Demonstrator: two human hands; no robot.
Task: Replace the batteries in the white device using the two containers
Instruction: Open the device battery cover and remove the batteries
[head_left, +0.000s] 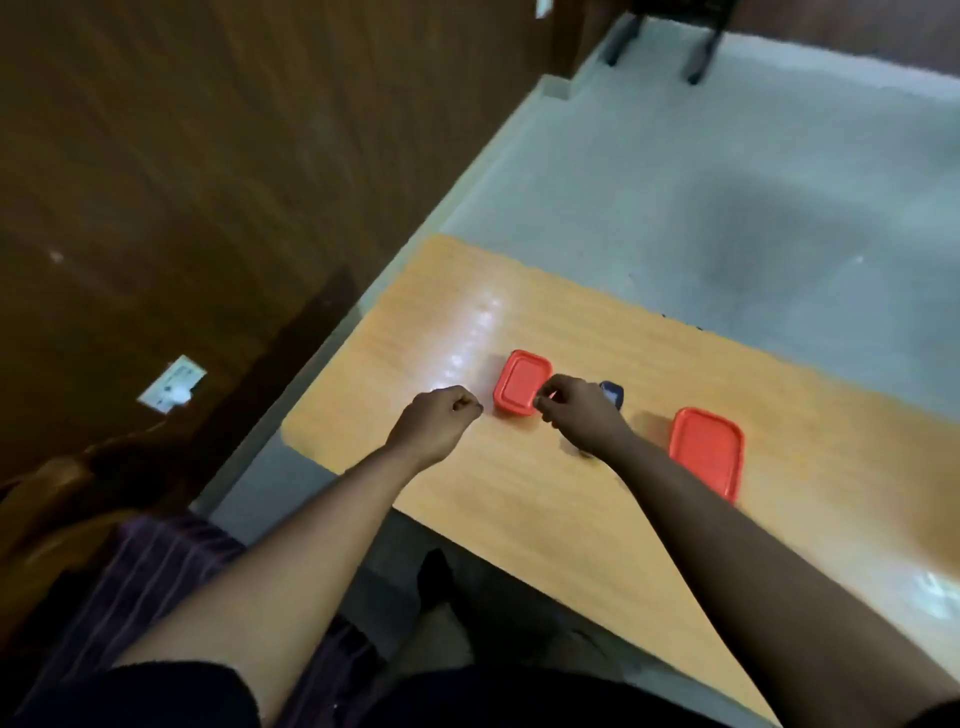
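Two containers with red lids stand on the wooden table (519, 509). The smaller-looking one (519, 382) is at the middle, the other (707, 451) further right near the front edge. My left hand (441, 418) hovers just left of the middle container with curled fingers and holds nothing I can see. My right hand (579, 410) is at that container's right edge, fingers curled at the lid's corner; the blur hides whether they pinch it. A dark blue object (613, 394) peeks out behind my right hand. A small pale thing under my right wrist is mostly hidden.
The table's left end and front edge are close to my hands. Grey floor (727, 208) lies beyond the table, a dark wooden wall (208, 156) to the left, and black chair legs (696, 67) at the far top.
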